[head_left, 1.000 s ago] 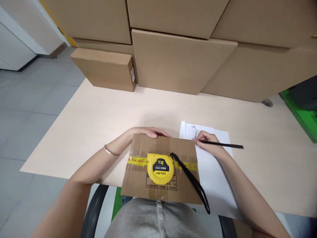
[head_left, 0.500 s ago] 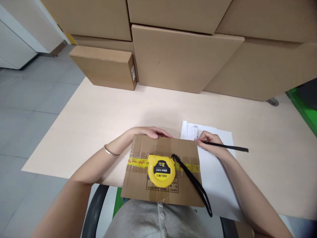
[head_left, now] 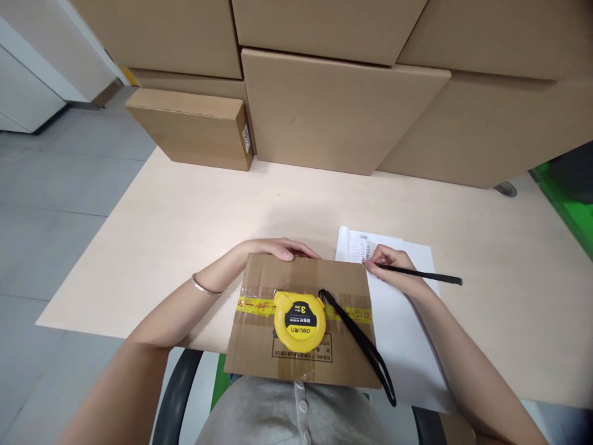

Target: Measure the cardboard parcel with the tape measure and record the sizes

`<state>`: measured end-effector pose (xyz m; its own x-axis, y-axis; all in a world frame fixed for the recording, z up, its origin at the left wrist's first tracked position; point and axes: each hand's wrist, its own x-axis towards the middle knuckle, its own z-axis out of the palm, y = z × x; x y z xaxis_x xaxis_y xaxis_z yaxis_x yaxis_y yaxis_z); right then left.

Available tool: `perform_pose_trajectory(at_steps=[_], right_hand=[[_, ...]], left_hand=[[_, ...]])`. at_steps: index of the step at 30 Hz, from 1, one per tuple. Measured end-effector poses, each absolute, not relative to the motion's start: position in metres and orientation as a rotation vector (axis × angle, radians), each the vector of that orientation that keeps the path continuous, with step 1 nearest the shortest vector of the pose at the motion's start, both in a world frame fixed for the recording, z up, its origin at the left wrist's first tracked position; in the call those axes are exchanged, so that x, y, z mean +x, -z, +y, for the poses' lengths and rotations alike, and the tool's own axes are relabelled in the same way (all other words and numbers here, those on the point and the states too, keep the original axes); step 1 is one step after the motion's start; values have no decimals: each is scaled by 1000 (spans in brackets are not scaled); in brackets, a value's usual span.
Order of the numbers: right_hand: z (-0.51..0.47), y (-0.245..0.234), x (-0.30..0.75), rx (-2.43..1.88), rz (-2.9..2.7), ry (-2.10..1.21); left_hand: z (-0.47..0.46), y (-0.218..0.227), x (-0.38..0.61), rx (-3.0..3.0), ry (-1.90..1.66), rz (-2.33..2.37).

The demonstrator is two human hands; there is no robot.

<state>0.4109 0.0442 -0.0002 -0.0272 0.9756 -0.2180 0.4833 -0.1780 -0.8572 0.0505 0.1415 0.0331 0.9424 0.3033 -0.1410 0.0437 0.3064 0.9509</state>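
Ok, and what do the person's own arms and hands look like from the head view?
The left hand and right hand are both bare, with no gloves. No sleeve shows on either arm, as far as the view reaches. A thin, shiny metallic bracelet circles the left forearm; nothing is worn on the visible right forearm.

A black pen (head_left: 426,274) slants over white paper (head_left: 399,346) beside a taped cardboard box (head_left: 273,274).
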Motion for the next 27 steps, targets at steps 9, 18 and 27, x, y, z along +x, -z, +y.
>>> perform_pose_trajectory(at_steps=[9, 18, 27], right_hand=[[44, -3, 409, -1710, -1539, -1132], [45, -2, 409, -1704, -1545, -1139], [45, -4, 408, -1709, -1518, -1155]], left_hand=[[153, -30, 60, 1243, -96, 244], [150, -35, 61, 1201, -115, 257], [144, -40, 59, 1189, -150, 280]])
